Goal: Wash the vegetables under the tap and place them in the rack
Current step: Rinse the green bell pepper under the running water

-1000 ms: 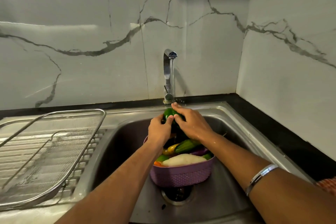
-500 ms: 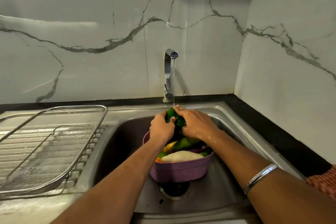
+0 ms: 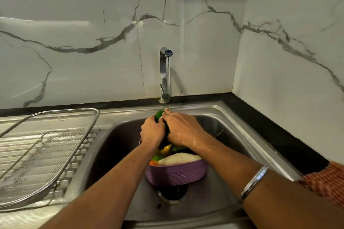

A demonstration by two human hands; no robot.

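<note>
From the head camera, both hands are together over the steel sink (image 3: 232, 122), right under the shiny metal tap (image 3: 163, 72). A thin stream of water (image 3: 169, 83) falls onto the fingers of the right hand (image 3: 183, 129). The left hand (image 3: 151, 132) has its fingers curled around a smooth green vegetable (image 3: 159, 114), and the right hand wraps over it from the other side. Only the top end of the vegetable peeks out above the fingers. It looks like it stands nearly upright, but most of it is hidden, so its full shape is hard to tell.

Just below the hands sits a purple plastic basket (image 3: 176, 174) in the sink, holding more vegetables: a long white one (image 3: 179, 159), something yellow, green and orange.

The wire mesh rack (image 3: 46, 154) lies well off to the left, on the ribbed steel drainboard (image 3: 89, 139). The left hand is nearer to it, so I think that hand would carry the vegetable over.

White marble walls (image 3: 93, 15) stand behind and to the right.
</note>
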